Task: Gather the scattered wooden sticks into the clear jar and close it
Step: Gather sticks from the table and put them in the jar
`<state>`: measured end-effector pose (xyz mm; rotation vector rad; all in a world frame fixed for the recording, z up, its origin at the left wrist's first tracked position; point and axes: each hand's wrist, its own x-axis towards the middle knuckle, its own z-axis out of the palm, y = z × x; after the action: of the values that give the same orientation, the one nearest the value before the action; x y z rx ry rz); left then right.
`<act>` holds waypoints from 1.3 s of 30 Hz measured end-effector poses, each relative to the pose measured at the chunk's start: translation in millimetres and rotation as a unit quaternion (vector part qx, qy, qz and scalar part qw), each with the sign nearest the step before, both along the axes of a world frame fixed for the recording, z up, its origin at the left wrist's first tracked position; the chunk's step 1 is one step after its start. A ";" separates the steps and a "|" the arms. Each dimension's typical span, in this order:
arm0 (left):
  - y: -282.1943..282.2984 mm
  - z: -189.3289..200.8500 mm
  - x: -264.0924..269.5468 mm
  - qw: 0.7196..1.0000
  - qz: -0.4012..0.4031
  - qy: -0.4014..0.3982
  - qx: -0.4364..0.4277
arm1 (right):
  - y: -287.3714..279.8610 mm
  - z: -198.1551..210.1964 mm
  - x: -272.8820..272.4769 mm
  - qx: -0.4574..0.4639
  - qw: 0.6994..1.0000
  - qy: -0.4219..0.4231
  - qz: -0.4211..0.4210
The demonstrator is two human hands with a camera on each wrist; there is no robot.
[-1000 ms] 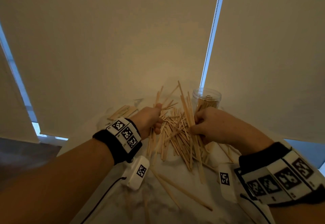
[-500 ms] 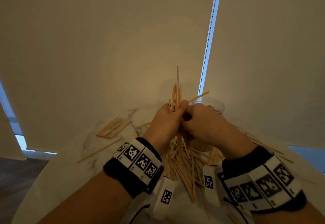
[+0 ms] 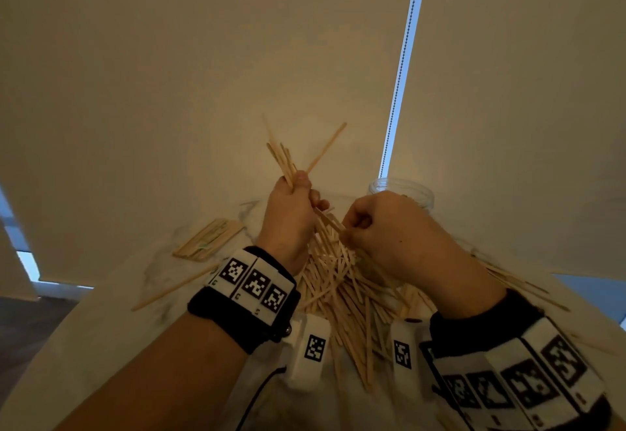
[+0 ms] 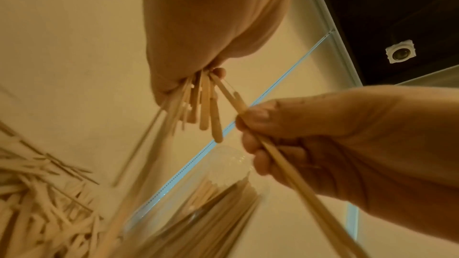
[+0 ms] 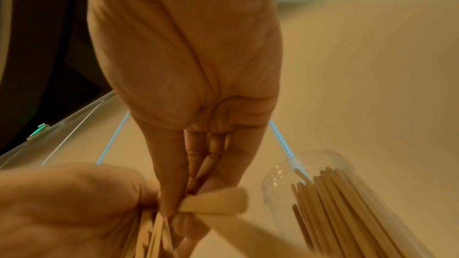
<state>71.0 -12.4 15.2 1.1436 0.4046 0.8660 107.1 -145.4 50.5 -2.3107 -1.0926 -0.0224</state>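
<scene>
My left hand [image 3: 291,208] grips a bundle of wooden sticks [image 3: 284,161] held upright above the table, their tops fanning out over the fist. The same bundle [image 4: 198,105] hangs out below the fist in the left wrist view. My right hand [image 3: 376,227] pinches a few sticks [image 3: 330,220] that run across to the left hand, and its fingers [image 4: 250,125] curl round one long stick. A loose pile of sticks [image 3: 342,291] lies under both hands. The clear jar [image 3: 403,190] stands open behind the right hand, several sticks [image 5: 342,203] upright inside it.
A small stack of flat sticks [image 3: 210,239] lies at the table's back left, and one long stick [image 3: 176,290] lies alone left of the pile. More sticks [image 3: 518,283] trail off to the right. The pale table [image 3: 101,346] ends at the left over dark floor. No lid shows.
Both hands came together and lifted sticks off the pile. Since half a second ago the left hand has shifted left with its bundle and the right hand has drawn slightly apart from it.
</scene>
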 end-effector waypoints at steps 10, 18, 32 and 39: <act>-30.8 0.9 -1.2 0.993 -0.104 -0.042 0.040 | -13.8 16.1 16.3 0.274 0.959 0.030 -0.064; -55.7 1.2 -8.7 0.967 -0.222 -0.003 0.123 | -23.6 27.5 22.4 0.409 0.910 0.008 -0.067; -58.7 7.4 -13.4 0.990 -0.095 -0.072 0.075 | -3.2 7.1 5.9 0.317 0.947 0.059 -0.012; -57.6 3.1 -8.2 0.990 -0.060 -0.042 0.117 | -7.7 12.3 3.1 0.253 0.966 0.050 0.013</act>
<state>62.8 -69.9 18.3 1.3283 0.1646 0.8684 110.2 -153.1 62.8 -1.8191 -0.9347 -0.1554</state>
